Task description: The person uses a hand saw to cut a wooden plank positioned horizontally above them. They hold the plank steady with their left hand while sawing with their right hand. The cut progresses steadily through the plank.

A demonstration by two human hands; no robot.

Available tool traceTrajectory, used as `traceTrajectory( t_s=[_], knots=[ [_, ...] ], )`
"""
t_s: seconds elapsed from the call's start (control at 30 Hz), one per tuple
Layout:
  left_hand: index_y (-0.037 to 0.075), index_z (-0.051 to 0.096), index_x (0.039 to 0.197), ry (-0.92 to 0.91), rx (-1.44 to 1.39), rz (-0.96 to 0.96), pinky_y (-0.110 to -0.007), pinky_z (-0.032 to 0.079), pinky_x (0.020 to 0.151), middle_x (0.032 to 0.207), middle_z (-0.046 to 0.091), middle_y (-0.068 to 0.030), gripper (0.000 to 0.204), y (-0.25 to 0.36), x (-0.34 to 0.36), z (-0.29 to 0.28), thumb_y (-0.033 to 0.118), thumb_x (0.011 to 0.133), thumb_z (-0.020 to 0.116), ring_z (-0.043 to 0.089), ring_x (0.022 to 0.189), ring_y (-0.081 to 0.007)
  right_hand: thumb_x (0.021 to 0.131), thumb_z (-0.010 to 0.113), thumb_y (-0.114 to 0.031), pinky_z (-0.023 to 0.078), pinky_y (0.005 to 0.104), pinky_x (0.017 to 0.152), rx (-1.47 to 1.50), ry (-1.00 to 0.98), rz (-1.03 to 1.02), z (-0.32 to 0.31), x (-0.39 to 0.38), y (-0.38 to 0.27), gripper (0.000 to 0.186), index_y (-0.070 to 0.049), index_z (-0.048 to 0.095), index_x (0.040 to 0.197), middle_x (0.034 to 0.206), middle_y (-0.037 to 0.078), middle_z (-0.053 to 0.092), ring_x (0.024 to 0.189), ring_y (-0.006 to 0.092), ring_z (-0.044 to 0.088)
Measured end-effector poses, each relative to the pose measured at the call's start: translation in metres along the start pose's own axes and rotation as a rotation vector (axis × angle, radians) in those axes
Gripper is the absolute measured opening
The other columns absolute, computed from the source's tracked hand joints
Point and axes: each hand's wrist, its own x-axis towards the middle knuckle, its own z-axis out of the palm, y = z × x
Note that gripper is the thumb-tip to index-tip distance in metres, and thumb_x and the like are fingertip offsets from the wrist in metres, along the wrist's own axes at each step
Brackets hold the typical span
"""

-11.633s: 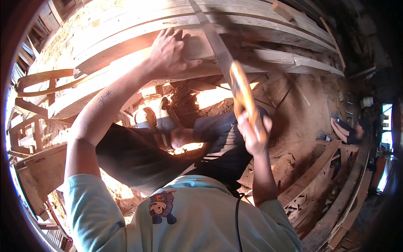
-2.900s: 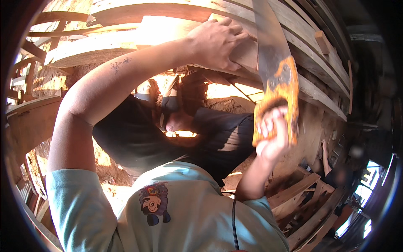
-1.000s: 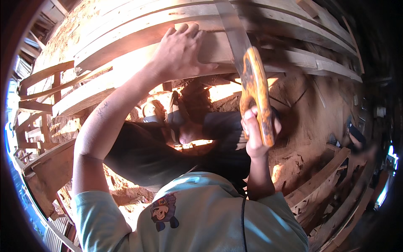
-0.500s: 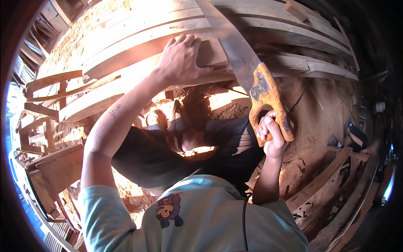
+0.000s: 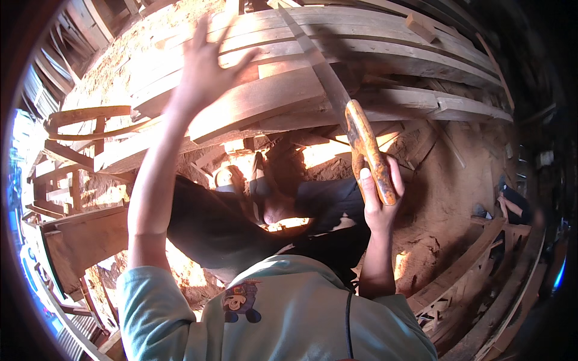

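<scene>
My right hand (image 5: 382, 195) is wrapped round the worn orange-yellow wooden handle of a handsaw (image 5: 330, 81). Its long grey blade points away from me and lies over the beams, seen nearly edge-on. My left hand (image 5: 205, 75) is lifted above the timber with its fingers spread, holding nothing and somewhat blurred. Below the left hand and beside the blade runs a thick wooden beam (image 5: 259, 99), one of several long pieces laid side by side across the far side. Whether the blade touches any of the wood I cannot tell.
A small wood block (image 5: 420, 27) rests on the far planks. Wooden frame pieces (image 5: 84, 231) stand at left, and more timber (image 5: 460, 265) lies at lower right. Reddish earth (image 5: 445, 174) shows between. At the right, part of another person's arm (image 5: 513, 206) is visible.
My left hand has come off the beam, moving up and left with fingers spreading. The saw has turned in my right hand, so its blade now shows narrower.
</scene>
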Motion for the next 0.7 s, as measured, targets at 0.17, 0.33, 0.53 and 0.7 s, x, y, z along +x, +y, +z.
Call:
traceTrajectory(
  t_s=[0.17, 0.33, 0.53, 0.7],
  knots=[
    [0.02, 0.018, 0.174, 0.08, -0.643, -0.453, -0.048, 0.022, 0.133, 0.179, 0.013, -0.0195, 0.086, -0.08, -0.032, -0.055, 0.068, 0.108, 0.046, 0.023, 0.163, -0.0348, 0.092, 0.077, -0.012, 0.048, 0.0488, 0.106, -0.104, -0.06, -0.127, -0.011, 0.009, -0.007, 0.023, 0.002, 0.073, 0.111, 0.114, 0.016, 0.07, 0.116, 0.0366, 0.063],
    [0.014, 0.05, 0.158, -0.132, -0.414, -0.517, -0.041, 0.036, 0.12, 0.148, 0.053, -0.0205, 0.061, -0.123, -0.053, -0.038, 0.053, 0.113, 0.038, 0.043, 0.145, -0.0235, 0.096, 0.072, -0.014, 0.048, 0.0473, 0.104, -0.06, 0.037, -0.146, -0.013, 0.017, -0.007, 0.019, 0.002, 0.074, 0.104, 0.117, 0.02, 0.071, 0.125, 0.0347, 0.059],
    [0.026, 0.07, 0.141, 0.092, -0.34, -0.624, -0.025, 0.05, 0.052, 0.052, 0.063, -0.0007, 0.052, -0.135, -0.056, -0.036, 0.006, 0.105, 0.038, 0.054, 0.042, -0.0046, 0.097, 0.07, -0.015, 0.047, 0.0488, 0.106, -0.027, 0.045, -0.135, -0.012, 0.02, -0.006, 0.02, 0.003, 0.075, 0.106, 0.117, 0.018, 0.072, 0.128, 0.035, 0.058],
    [0.022, 0.072, 0.138, 0.333, -0.409, -0.616, -0.029, 0.056, 0.076, 0.081, 0.075, -0.0036, 0.042, -0.134, -0.069, -0.07, 0.022, 0.114, 0.038, 0.071, 0.079, -0.0063, 0.098, 0.069, -0.015, 0.046, 0.0493, 0.107, -0.018, 0.031, -0.101, -0.009, 0.023, -0.01, 0.021, 0.004, 0.074, 0.105, 0.117, 0.018, 0.072, 0.127, 0.035, 0.058]
  ],
)
